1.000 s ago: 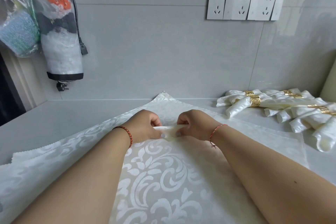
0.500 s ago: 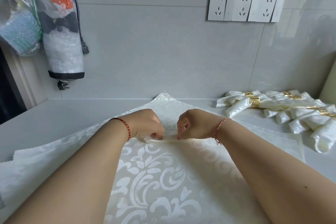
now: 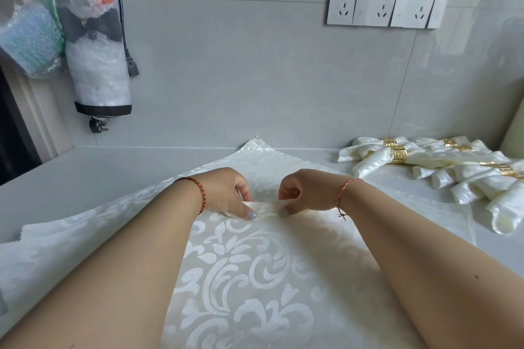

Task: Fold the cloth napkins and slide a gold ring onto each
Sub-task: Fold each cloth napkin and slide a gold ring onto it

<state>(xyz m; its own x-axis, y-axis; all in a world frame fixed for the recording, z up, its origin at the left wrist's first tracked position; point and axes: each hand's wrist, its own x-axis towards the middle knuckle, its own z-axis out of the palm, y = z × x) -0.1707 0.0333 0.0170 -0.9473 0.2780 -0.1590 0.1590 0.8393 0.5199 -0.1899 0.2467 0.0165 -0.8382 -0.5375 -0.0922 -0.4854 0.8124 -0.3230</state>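
Pinched between thumbs and curled fingers (image 3: 251,214) of both hands, a narrow rolled or folded fold of cream cloth napkin (image 3: 241,278), at about twelve o'clock from the wearer and midway up the sheet. Left hand (image 3: 226,193) clamped on the fold's left end, right hand (image 3: 306,193) on its right end, the two nearly touching, nails pressed down at the crease. Spread flat under both forearms across the grey table (image 3: 85,173), corner pointing away toward the tiled wall, the rest of the damask-patterned napkin, with a pinked edge showing at nine o'clock. Judged light, thin and limp, with a satin sheen likely to slip and let a loose fold spring open; best taken along the crease itself, close to the middle, then worked outward toward the ends to keep it even. Heaped at two o'clock, well apart from the hands, finished napkins (image 3: 453,178) already threaded through gold rings (image 3: 397,154). No loose ring visible near the hands. Hanging at ten o'clock, plastic-wrapped bundles (image 3: 96,45); high at one o'clock, a row of wall sockets (image 3: 385,1).
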